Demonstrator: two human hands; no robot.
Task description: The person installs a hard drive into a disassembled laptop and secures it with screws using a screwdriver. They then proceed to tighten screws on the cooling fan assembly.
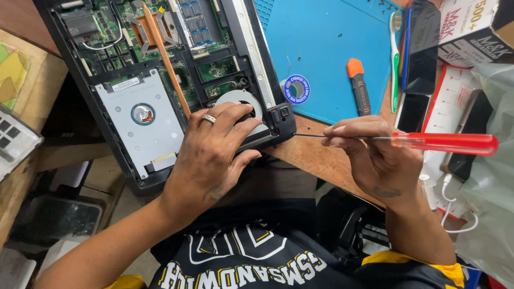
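wooden surface (316,160), cluttered, blue work mat (326,59) on its far side. opened laptop (160,80) lies bottom-up at the near left edge, board, copper heat pipe (166,59) and silver drive (142,120) exposed. left hand (211,155) rests flat over the round cooling fan (241,101) at the laptop's near right corner, fingers spread and pressing on it, not wrapped around anything; ring on one finger. right hand (369,155) is closed around the steel shaft of a red-handled screwdriver (428,142), held roughly level, handle pointing right, tip touching or just short of the laptop's corner edge, hard to tell at this angle. the two hands sit near each other but apart, corner of the laptop between them. on the mat: a small round solder reel (295,88) just beside the laptop, an orange-capped dark tool (358,85) a bit further right. green-and-white toothbrush (395,59) lies along the mat's right edge, a dark phone (422,45) just beside it. cardboard box (474,29) at the top right, clear plastic bag (492,176) on the far right. white keyboard corner (13,139) at the left edge.
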